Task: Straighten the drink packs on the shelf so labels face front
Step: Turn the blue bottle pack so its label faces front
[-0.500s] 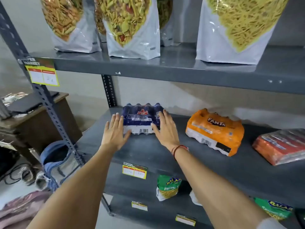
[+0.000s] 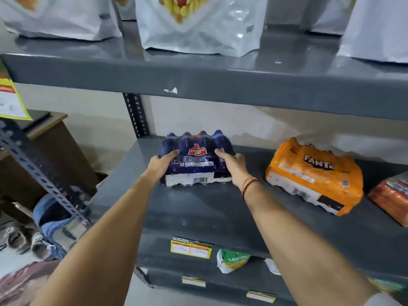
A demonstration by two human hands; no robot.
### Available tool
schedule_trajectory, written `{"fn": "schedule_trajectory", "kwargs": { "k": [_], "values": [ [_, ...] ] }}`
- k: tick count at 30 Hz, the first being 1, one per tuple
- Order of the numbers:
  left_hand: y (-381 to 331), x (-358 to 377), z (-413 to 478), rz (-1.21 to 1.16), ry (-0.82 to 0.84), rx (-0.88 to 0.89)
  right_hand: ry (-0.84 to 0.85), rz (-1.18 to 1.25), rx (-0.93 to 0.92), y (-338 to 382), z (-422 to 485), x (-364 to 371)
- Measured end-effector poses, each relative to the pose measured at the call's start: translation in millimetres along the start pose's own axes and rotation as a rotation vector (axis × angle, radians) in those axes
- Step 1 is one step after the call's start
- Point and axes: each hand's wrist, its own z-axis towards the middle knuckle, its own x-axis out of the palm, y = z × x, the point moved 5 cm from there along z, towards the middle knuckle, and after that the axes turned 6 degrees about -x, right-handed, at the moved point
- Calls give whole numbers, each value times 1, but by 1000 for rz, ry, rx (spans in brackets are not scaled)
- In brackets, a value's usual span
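Setting: small shop or its stockroom. Evidence: grey slotted-angle steel shelving (image 2: 198, 208); yellow "Super Market" price tag (image 2: 191, 248) on the shelf edge; shrink-wrapped Fanta pack (image 2: 315, 175) and Thums Up pack (image 2: 196, 160); large snack pouches (image 2: 198, 29) on the upper shelf.

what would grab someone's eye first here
Both hands, left and right, clasp a dark blue pack at the back left of the grey shelf. To its right an orange Fanta pack lies askew. White snack bags stand on the shelf above.
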Motion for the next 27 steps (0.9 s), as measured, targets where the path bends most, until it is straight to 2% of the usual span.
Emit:
{"fn": "schedule_trajectory", "kwargs": {
  "k": [7, 10, 14, 18, 21, 23, 27],
  "values": [
    [17, 2, -34, -184, 120, 237, 34, 177, -215, -9, -35, -6],
    [29, -2, -48, -176, 153, 351, 34, 152, -324, -18, -57, -13],
    [38, -12, -53, -64, 142, 412, 35, 59, -389, -29, -73, -21],
    [49, -24, -40, 206, -33, 430, 0, -109, -444, -38, -83, -22],
    [63, -26, -33, 261, -69, 365, -18, -169, -454, -42, -90, -21],
    [66, -24, -38, 291, -149, 375, -3, -126, -411, -38, -90, -24],
    [72, -8, -76, 111, -379, 434, -83, 157, -371, -15, -84, -37]
  ]
}}
